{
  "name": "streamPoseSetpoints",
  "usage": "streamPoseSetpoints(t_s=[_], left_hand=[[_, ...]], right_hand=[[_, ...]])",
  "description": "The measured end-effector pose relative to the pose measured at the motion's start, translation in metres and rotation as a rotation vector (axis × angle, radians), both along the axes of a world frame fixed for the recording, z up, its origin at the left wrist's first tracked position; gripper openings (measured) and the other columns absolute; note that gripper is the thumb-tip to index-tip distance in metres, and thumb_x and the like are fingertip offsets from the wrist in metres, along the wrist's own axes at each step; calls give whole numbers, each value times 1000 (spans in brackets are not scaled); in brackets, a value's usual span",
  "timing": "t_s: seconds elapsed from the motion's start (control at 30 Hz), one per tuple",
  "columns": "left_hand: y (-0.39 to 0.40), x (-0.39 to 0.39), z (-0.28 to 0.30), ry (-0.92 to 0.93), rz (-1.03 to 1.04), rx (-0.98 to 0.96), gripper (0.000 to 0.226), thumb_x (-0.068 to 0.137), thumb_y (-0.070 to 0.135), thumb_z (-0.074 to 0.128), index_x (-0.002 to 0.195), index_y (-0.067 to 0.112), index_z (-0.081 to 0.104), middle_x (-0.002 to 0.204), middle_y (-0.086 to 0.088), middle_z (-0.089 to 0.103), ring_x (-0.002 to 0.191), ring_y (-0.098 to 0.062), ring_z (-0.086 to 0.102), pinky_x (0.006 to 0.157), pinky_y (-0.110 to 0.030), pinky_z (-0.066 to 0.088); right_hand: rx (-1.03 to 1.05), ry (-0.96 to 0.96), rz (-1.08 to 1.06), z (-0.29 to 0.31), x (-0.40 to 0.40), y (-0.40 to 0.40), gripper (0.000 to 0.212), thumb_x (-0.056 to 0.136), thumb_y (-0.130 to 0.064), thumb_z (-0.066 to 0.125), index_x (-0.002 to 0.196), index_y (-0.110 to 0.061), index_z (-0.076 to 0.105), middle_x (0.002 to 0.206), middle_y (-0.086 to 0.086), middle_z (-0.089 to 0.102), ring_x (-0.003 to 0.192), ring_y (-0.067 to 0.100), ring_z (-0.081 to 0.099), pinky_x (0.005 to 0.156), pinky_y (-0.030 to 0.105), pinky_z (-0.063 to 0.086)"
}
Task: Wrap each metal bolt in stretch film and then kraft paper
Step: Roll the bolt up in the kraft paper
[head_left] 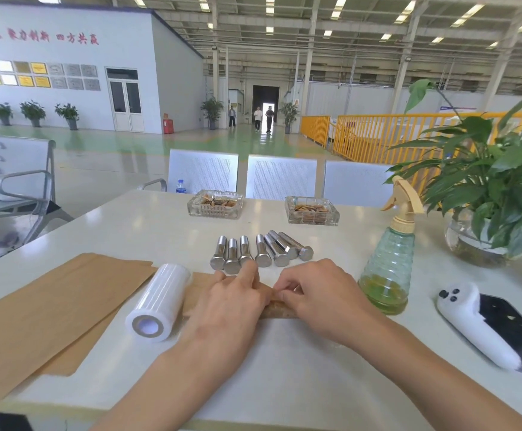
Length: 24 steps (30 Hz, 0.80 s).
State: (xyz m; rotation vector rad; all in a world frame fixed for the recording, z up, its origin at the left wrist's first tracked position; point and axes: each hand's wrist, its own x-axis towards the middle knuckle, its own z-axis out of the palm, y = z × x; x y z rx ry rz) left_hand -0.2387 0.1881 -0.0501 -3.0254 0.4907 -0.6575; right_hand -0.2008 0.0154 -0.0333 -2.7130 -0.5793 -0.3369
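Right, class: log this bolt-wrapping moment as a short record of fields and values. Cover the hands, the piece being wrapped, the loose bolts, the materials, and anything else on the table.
left hand: fingers on the bundle
right hand: pinches the bundle's paper
bundle: kraft-wrapped, lying between the hands; contents hidden
bolts: seven bare, in a row behind the hands
film roll: on its side, left of the hands
kraft sheets: stacked flat at left
spray bottle: upright at right
ashtrays: two, at the far edge
table: white
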Motion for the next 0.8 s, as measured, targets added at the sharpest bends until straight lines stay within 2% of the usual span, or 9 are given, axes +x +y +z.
streamPoseSetpoints(t_s=[0.07, 0.23, 0.27, 0.33, 0.43, 0.5, 0.6, 0.7, 0.8], left_hand=[[-2, -3, -1, 11, 38, -11, 42, 93, 10, 49, 125, 37, 54, 122, 6, 32, 68, -19, 33, 64, -30, 20], [5, -4, -6, -4, 12, -42, 42, 93, 12, 53, 126, 38, 51, 140, 11, 25, 94, -23, 63, 71, -29, 29], [6, -5, -7, -27, -6, -52, 39, 92, 13, 57, 121, 38, 48, 137, 13, 29, 94, -22, 65, 67, -29, 33], [9, -8, -9, -59, -25, -70, 46, 80, 15, 74, 106, 35, 41, 113, 16, 48, 78, -19, 65, 54, -29, 33], [9, -9, -10, -94, -23, -10, 57, 51, 16, 91, 93, 32, 56, 73, 13, 58, 52, -16, 58, 49, -24, 24], [9, -9, -12, -112, -49, 14, 51, 45, 12, 93, 84, 30, 66, 67, 10, 55, 47, -17, 57, 48, -26, 33], [9, -10, -12, -115, -64, 27, 43, 42, 10, 93, 68, 28, 65, 62, 7, 51, 43, -19, 53, 44, -28, 40], [8, -11, -12, -108, -60, 25, 43, 39, 8, 93, 65, 25, 64, 62, 6, 51, 41, -22, 53, 35, -29, 33], [8, -11, -13, -106, -64, 25, 46, 34, 5, 91, 66, 24, 64, 62, 5, 51, 39, -25, 52, 31, -27, 31]], right_hand=[[8, -18, -8, -5, -4, -1, 18, 93, -34, 58, 100, -43, 72, 89, -16, 70, 89, 14, 62, 58, 19, 34], [35, -60, -15, -13, -9, -2, 19, 94, -35, 58, 105, -45, 71, 86, -17, 67, 89, 11, 62, 59, 17, 33], [31, -70, -11, -14, -10, -3, 19, 95, -35, 57, 105, -44, 70, 89, -17, 69, 90, 11, 61, 61, 22, 37], [16, -96, 1, -17, -15, -3, 18, 97, -35, 55, 107, -42, 69, 97, -17, 69, 94, 9, 60, 68, 30, 42], [-5, -132, 42, -23, -22, -6, 22, 99, -34, 52, 112, -41, 68, 103, -17, 66, 98, 6, 56, 75, 32, 46], [-25, -148, 81, -27, -27, -7, 25, 101, -33, 49, 115, -41, 67, 107, -17, 63, 100, 7, 53, 78, 34, 49], [-41, -155, 104, -30, -31, -8, 24, 102, -41, 45, 113, -39, 67, 111, -20, 59, 100, 3, 46, 78, 31, 49], [13, -133, 71, -31, -28, -10, 28, 101, -50, 46, 101, -34, 69, 104, -18, 61, 97, 4, 50, 77, 31, 48], [98, -88, 19, -29, -19, -9, 18, 97, -44, 56, 101, -38, 72, 96, -15, 63, 91, 6, 56, 74, 29, 46]])
